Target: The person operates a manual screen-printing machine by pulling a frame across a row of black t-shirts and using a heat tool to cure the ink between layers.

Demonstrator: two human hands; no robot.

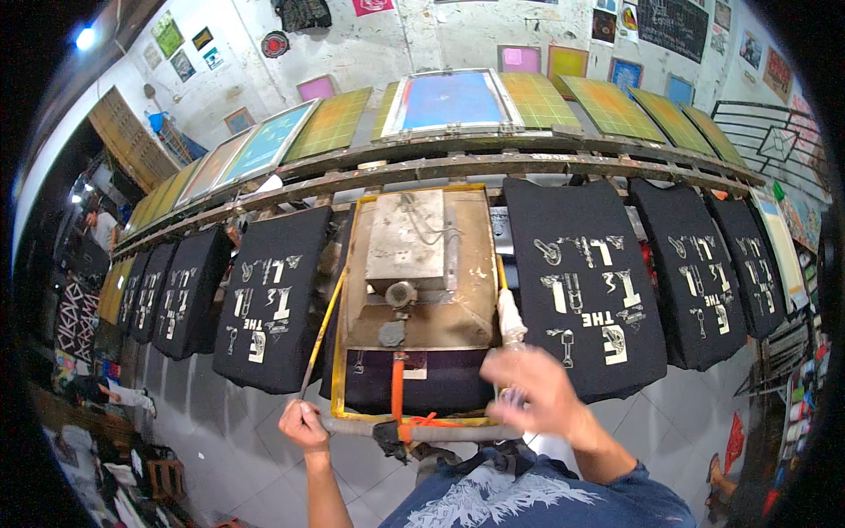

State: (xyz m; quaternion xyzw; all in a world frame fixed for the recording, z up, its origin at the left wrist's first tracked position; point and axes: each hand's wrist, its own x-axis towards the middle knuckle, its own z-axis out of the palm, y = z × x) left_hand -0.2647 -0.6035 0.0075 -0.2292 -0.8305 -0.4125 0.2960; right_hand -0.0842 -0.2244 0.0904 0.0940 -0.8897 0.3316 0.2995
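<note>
My left hand (301, 425) is closed on a thin yellow-and-grey rod (325, 329) at the left side of a yellow-framed heat unit (418, 326) with a metal box on top. My right hand (532, 396), motion-blurred, has its fingers apart beside the white-wrapped upright (510, 317) on the unit's right side. Between my hands run a grey padded crossbar (462, 432) and an orange strap (398, 384). A black shirt lies under the unit; printed black shirts (585, 220) lie on boards to both sides.
Screens and frames (451, 99) lean along a long wooden rail (440, 165) behind. A person (104, 226) is at far left, another person's leg (139, 398) below. A bare foot (717, 468) shows at lower right. Metal racks (792, 378) stand at right.
</note>
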